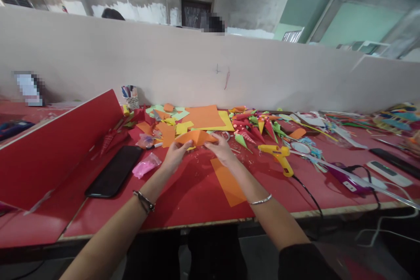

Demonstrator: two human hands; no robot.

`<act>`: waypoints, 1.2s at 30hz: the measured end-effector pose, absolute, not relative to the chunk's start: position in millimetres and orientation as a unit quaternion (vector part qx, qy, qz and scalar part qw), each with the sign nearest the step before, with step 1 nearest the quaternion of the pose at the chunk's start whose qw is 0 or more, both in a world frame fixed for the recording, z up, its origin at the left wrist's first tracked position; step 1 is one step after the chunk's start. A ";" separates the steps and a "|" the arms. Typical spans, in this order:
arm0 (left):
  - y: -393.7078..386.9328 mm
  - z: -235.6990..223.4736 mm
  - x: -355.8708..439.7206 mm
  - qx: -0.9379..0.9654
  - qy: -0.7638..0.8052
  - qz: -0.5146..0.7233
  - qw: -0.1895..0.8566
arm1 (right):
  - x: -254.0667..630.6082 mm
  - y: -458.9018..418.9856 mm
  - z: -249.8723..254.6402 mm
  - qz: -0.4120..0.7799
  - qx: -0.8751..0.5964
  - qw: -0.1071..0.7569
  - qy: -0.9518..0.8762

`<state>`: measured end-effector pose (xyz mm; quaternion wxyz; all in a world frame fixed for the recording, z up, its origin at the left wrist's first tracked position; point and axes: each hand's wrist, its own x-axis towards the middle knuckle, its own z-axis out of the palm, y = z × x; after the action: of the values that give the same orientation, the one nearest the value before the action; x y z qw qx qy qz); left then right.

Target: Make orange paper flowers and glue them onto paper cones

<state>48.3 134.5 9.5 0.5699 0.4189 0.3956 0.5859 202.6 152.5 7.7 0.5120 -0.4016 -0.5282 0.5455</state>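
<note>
Between both hands I hold a creased orange piece of paper (197, 137) above the red table (190, 197). My left hand (175, 154) pinches its left end, and my right hand (221, 148) grips the right end. Under my right forearm lies a flat orange paper strip (228, 182). Beyond the held piece, orange sheets (205, 116) overlap a yellow sheet (225, 120). Orange and yellow scraps (166, 133) are scattered left of the piece. A small bag with something pink (146, 165) rests near my left wrist.
A yellow glue gun (278, 156) with a black cord lies right of my hands, near a heap of red and green paper cones (254, 124). At left are a black phone (114, 170), a standing red board (62, 148) and a pen cup (131, 98). A purple power strip (349, 179) lies at right.
</note>
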 end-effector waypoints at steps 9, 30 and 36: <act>140.7 -4.7 54.0 0.441 0.462 0.568 0.519 | 195.4 161.1 -10.0 0.565 -0.384 0.559 -0.470; 134.5 -4.8 51.9 0.510 0.480 0.534 0.474 | 185.8 151.4 -22.5 0.641 -0.340 0.537 -0.430; 138.2 -9.9 51.3 0.528 0.481 0.538 0.448 | 185.6 150.5 -21.3 0.617 -0.354 0.534 -0.457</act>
<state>51.3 138.2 -9.9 0.4477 0.5285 0.4806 0.5379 185.6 150.5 -21.3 0.5342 -0.3543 -0.4568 0.6168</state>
